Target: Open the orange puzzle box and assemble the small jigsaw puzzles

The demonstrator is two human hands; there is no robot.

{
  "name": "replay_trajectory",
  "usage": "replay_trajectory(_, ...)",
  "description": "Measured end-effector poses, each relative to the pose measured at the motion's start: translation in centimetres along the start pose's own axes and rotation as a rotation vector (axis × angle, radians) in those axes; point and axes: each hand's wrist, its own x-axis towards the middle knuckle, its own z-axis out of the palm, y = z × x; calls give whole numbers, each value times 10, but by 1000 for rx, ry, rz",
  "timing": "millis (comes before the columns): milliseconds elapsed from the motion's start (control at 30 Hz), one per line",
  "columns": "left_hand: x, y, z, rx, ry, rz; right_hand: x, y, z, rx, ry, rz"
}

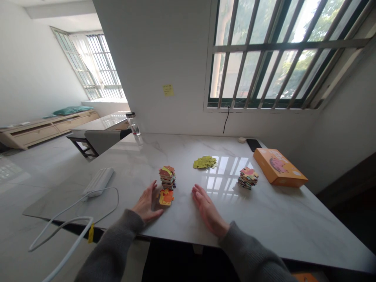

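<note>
My left hand (pixel 147 203) rests on the marble-patterned table with fingers apart, just left of a tall stack of puzzle pieces (pixel 167 178). In front of that stack lies an orange and yellow puzzle piece (pixel 166 197), close to my left thumb; whether they touch I cannot tell. My right hand (pixel 208 208) lies on its edge on the tabletop, fingers stretched out, holding nothing. Beyond it sits a flat pile of yellow-green puzzle pieces (pixel 205 162). A second stack of puzzle pieces (pixel 248 178) stands farther right.
An orange box (pixel 279 167) lies at the right, with a black phone (pixel 254 145) behind it. At the left are a white power strip (pixel 99 181) and its looping cable (pixel 63 224). A clear bottle (pixel 133 124) stands at the table's back left corner.
</note>
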Motion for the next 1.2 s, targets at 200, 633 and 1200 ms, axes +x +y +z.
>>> replay_trajectory(200,21,-8,-2,-55,-161,40,33,16,68,332,48,109)
replay_trajectory(633,28,-7,-3,-1,-189,86,39,18,89,343,34,76)
replay_trajectory(1200,54,-34,-8,-68,-214,62,79,29,99,243,51,23)
